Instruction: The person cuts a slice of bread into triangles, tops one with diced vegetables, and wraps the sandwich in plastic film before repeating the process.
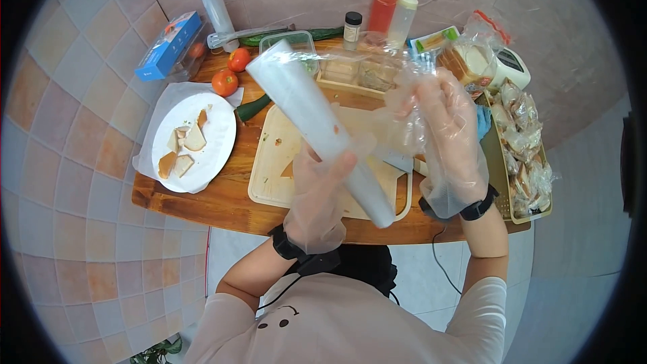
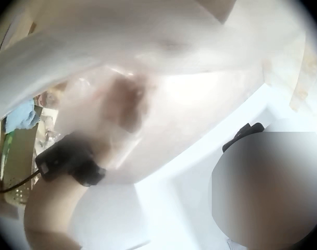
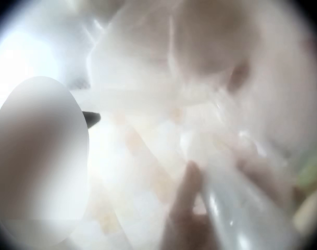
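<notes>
Both hands wear clear disposable gloves and are raised above the wooden table (image 1: 202,199). My left hand (image 1: 325,170) grips a long roll of clear plastic film (image 1: 303,101), which is tilted with its upper end pointing to the far left. My right hand (image 1: 438,118) holds the loose sheet of film (image 1: 397,98) pulled out from the roll to the right. The left wrist view shows the roll (image 2: 96,47) across the top and the right hand's black wrist strap (image 2: 70,161). The right wrist view is blurred; the roll (image 3: 241,219) fills its lower right.
Under the hands lies a pale cutting board (image 1: 269,175). At left is a white plate (image 1: 216,141) with bread pieces, plus tomatoes (image 1: 225,82) and a blue box (image 1: 168,44). Sauce bottles (image 1: 382,10), bagged bread (image 1: 472,61) and a basket of wrapped snacks (image 1: 522,155) stand at the back and right.
</notes>
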`<state>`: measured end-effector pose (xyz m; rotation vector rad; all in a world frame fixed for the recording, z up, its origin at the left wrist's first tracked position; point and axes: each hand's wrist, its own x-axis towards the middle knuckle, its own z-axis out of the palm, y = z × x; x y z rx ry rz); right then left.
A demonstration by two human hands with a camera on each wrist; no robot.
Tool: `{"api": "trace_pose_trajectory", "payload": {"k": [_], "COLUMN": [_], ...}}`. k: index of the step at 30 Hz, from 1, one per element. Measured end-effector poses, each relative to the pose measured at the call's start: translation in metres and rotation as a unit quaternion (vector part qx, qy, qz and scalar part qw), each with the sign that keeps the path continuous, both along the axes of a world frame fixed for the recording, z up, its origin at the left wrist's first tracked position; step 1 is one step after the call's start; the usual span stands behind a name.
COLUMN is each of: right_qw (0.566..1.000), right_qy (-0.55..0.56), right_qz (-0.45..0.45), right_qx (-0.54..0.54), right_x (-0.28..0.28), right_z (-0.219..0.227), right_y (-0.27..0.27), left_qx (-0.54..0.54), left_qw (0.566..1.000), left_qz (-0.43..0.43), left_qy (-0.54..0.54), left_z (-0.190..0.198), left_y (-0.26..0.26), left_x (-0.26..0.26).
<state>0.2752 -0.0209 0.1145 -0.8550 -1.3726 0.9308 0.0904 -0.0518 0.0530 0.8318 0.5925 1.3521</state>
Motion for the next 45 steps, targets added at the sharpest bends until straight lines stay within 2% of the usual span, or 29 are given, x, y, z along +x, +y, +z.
{"api": "trace_pose_trajectory", "payload": {"k": [1,3,4,6,7,8,10,12,13,15,17,19,21,23,24,25,27,28,31,32,34,35,38,39,41,43,44,45], "right_qw": [0.998,0.986,0.989,0.992,0.996,0.998,0.995,0.979,0.979,0.978,0.976,0.973,0.958,0.962,0.972,0.976,0.983,0.983,0.984,0.982,0.985,0.984,0.982,0.979,0.959,0.932,0.914,0.906], "right_qy": [0.033,0.098,0.102,0.109,0.069,0.028,0.056,0.191,0.18,0.15,0.114,0.129,0.169,0.195,0.199,0.189,0.167,0.134,0.159,0.176,0.131,0.109,0.066,0.003,-0.124,-0.222,-0.27,-0.294], "right_qz": [0.008,0.022,0.003,-0.033,-0.047,-0.06,-0.072,-0.066,-0.092,-0.138,-0.179,-0.18,-0.233,-0.191,-0.122,-0.105,-0.071,-0.127,-0.071,-0.051,-0.108,-0.138,-0.156,-0.169,-0.192,-0.224,-0.239,-0.25], "right_qx": [-0.046,-0.135,-0.106,-0.048,-0.014,0.02,0.04,0.009,0.018,0.036,0.054,0.06,0.017,0.002,0.007,0.017,0.037,0.017,-0.026,-0.035,-0.002,0.013,0.085,0.111,0.165,0.179,0.185,0.174], "right_x": [-0.002,-0.004,-0.01,-0.024,-0.023,-0.021,-0.022,-0.026,-0.028,-0.028,-0.022,-0.02,-0.036,-0.034,-0.022,-0.015,-0.002,-0.005,0.015,0.022,0.027,0.029,0.04,0.051,0.073,0.075,0.075,0.071], "right_z": [0.0,0.003,0.001,-0.008,-0.011,-0.014,-0.012,-0.003,0.003,0.007,0.001,0.008,0.023,0.027,0.023,0.019,0.012,0.02,0.021,0.024,0.029,0.031,0.047,0.05,0.052,0.049,0.047,0.044], "right_y": [-0.003,-0.009,-0.009,-0.004,-0.003,-0.002,-0.002,-0.011,-0.018,-0.03,-0.036,-0.037,-0.027,-0.023,-0.024,-0.022,-0.017,-0.02,-0.014,-0.012,-0.013,-0.013,0.0,0.01,0.025,0.029,0.032,0.032], "left_qx": [0.008,0.002,0.0,0.069,0.104,0.126,0.169,0.054,-0.005,0.051,0.058,0.018,0.041,0.067,0.079,0.089,0.049,0.029,-0.045,-0.024,0.027,0.044,0.099,0.121,0.096,-0.003,-0.054,-0.06], "left_qw": [0.999,0.996,0.994,0.986,0.98,0.981,0.979,0.994,0.996,0.984,0.989,0.983,0.98,0.975,0.971,0.966,0.969,0.97,0.97,0.98,0.989,0.989,0.985,0.982,0.985,0.984,0.979,0.975], "left_qz": [-0.007,-0.07,-0.102,-0.146,-0.166,-0.147,-0.111,-0.084,-0.069,-0.073,-0.097,-0.14,-0.169,-0.201,-0.216,-0.232,-0.236,-0.238,-0.204,-0.183,-0.141,-0.132,-0.095,-0.081,-0.105,-0.18,-0.198,-0.212], "left_qy": [-0.053,-0.046,-0.043,-0.043,-0.043,-0.024,0.014,0.043,0.056,0.155,0.097,-0.117,-0.092,-0.073,-0.068,-0.063,-0.049,-0.041,-0.126,-0.075,0.026,0.047,0.104,0.121,0.094,0.005,0.011,0.001], "left_z": [0.003,0.01,0.012,0.014,0.015,0.014,0.013,0.017,0.018,0.013,0.011,0.014,0.007,0.004,0.003,0.002,-0.021,-0.029,0.009,0.008,0.005,0.009,0.018,0.014,0.007,-0.003,-0.014,-0.023], "left_y": [-0.004,0.0,0.003,0.01,0.012,0.011,0.01,0.015,0.017,0.016,0.013,0.008,0.003,0.001,0.0,-0.001,0.003,0.004,-0.002,0.0,0.009,0.013,0.03,0.04,0.065,0.095,0.113,0.128], "left_x": [0.001,-0.006,-0.009,-0.012,-0.013,-0.013,-0.012,-0.016,-0.018,-0.024,-0.024,-0.016,-0.02,-0.024,-0.026,-0.028,-0.038,-0.041,-0.038,-0.037,-0.036,-0.034,-0.025,-0.02,-0.01,0.0,0.008,0.014]}}
